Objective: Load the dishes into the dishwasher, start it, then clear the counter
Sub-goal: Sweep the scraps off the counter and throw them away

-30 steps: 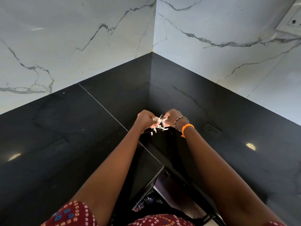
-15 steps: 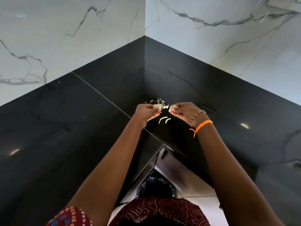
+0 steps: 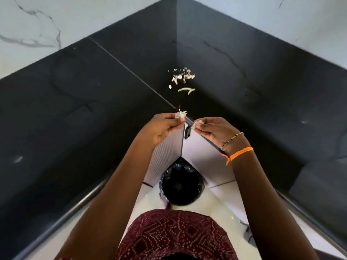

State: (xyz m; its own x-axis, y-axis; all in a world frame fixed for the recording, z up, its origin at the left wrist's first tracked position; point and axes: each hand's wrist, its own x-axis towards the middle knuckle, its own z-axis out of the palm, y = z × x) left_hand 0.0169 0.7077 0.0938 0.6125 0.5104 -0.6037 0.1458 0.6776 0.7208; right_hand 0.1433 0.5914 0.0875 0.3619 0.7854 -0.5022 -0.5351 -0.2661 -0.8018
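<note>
Both arms reach forward over the inner corner of the black counter (image 3: 78, 102), elbows wide, wrists drawn close together just short of the counter's front edge. The left hand (image 3: 163, 126) is turned palm-inward, its fingers curled and pinching a small clump of pale peel scraps (image 3: 180, 114) between thumb and fingertips; a thin wisp sticks up out of the clump. The right hand (image 3: 214, 129) faces it from three o'clock, fingers bent, pinching a smaller scrap (image 3: 198, 123) at its tips. The two hands are near but not touching. The right wrist wears a beaded bracelet (image 3: 232, 138) and an orange thread (image 3: 238, 153).

At twelve o'clock from the hands, farther back toward the corner, a loose scatter of peelings (image 3: 182, 76) lies on the counter, with two curved white slivers (image 3: 186, 90) just nearer than the heap.

Below the hands, toward six o'clock, a bin lined with a black bag (image 3: 181, 184) stands on the pale floor (image 3: 221, 194), tucked into the angle of the cabinet fronts. White marble-veined wall (image 3: 37, 19) rises behind the counter's dark upstand.
</note>
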